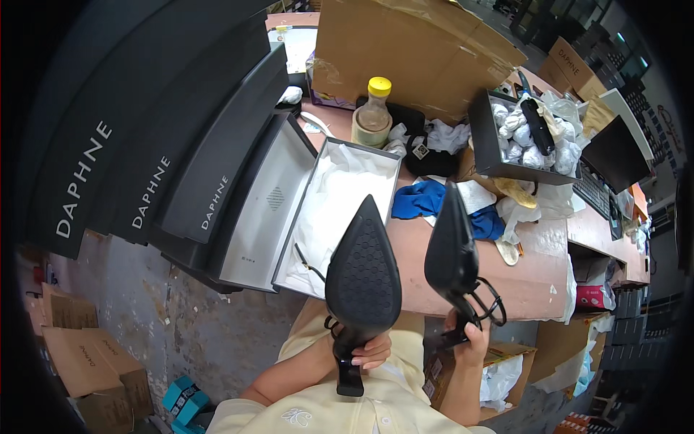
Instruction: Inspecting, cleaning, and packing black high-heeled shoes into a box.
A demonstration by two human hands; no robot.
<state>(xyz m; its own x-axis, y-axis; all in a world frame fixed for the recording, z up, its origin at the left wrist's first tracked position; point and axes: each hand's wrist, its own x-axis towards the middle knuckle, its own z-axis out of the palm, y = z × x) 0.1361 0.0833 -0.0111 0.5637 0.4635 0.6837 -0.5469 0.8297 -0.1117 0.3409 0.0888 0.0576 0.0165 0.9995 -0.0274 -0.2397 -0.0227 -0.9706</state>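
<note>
My left hand (373, 351) is closed round the rear of a black pointed high-heeled shoe (363, 271). Its textured sole faces me, the toe points away, and the heel reaches down past my fingers. With its toe also pointing away, a matching black shoe (450, 254) is gripped near the heel by my right hand (473, 343); thin black straps loop out at its side. Beyond the left shoe lies an open shoebox (395, 168) lined with white tissue paper (347, 188). The box's grey-lined lid (262, 217) rests beside it on the left.
Several black shoeboxes (210, 152) rise at the left. Farther back on the pink table (535, 278) are a yellow-capped bottle (374, 108), blue cloth (421, 200) and a black box (524, 172) of crumpled white paper. Cartons (101, 362) stand on the floor at left.
</note>
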